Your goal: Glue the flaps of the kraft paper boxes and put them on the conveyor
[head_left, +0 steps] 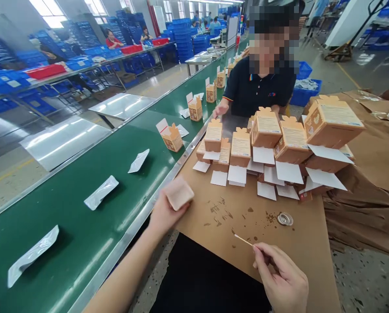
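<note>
My left hand point(165, 213) is wrapped round a small carton point(180, 194) at the table's left edge, beside the conveyor. That carton is blurred, with a pale face toward me. Between thumb and fingers, my right hand point(282, 271) pinches a cotton swab point(243, 239) low over the brown table top point(299, 252), its white tip pointing left. Dark smears and specks point(222, 211) mark the surface ahead of the swab. A small clear glass dish point(285, 219) sits to the right of them. Several orange-brown cartons point(240, 148) with white flaps hanging open are piled at the table's far side.
On my left runs a green conveyor belt point(116, 226) with silver sachets point(101, 192) and upright open cartons point(171, 137). A metal rail point(168, 184) divides it from the table. Across the table is a co-worker point(261, 82). Brown paper point(373, 187) covers things at right.
</note>
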